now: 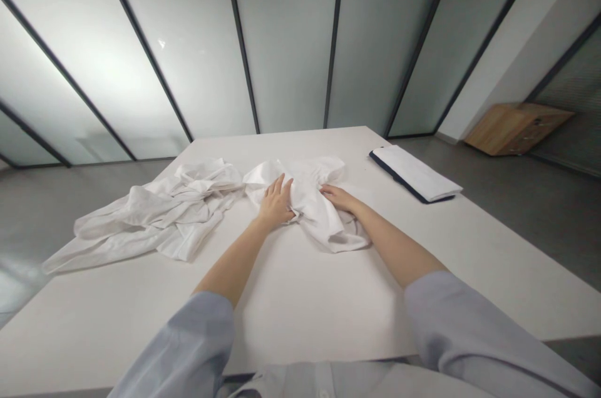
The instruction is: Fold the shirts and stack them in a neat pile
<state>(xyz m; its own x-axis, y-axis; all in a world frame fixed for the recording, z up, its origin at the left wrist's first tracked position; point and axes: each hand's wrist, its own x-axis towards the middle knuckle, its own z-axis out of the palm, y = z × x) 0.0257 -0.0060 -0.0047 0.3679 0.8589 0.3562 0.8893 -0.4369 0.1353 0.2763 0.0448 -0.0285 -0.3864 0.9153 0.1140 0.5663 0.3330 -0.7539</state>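
A crumpled white cloth [312,191], perhaps a garment, lies bunched on the table in front of me. My left hand [277,203] rests on its left part, palm down with the fingers spread. At the right side, my right hand [340,198] has its fingers closed together on a fold, the fingertips partly hidden in the fabric. One loose end of this cloth hangs in folds toward me below the right hand. To the left, a larger heap of wrinkled white fabric [183,210] touches or nearly touches it.
On the right of the white table [319,304] lies a folded white cloth [417,169] over a dark, flat piece [399,180]. A wooden cabinet [511,126] stands on the floor at the far right. Frosted glass panels [286,41] rise behind the table.
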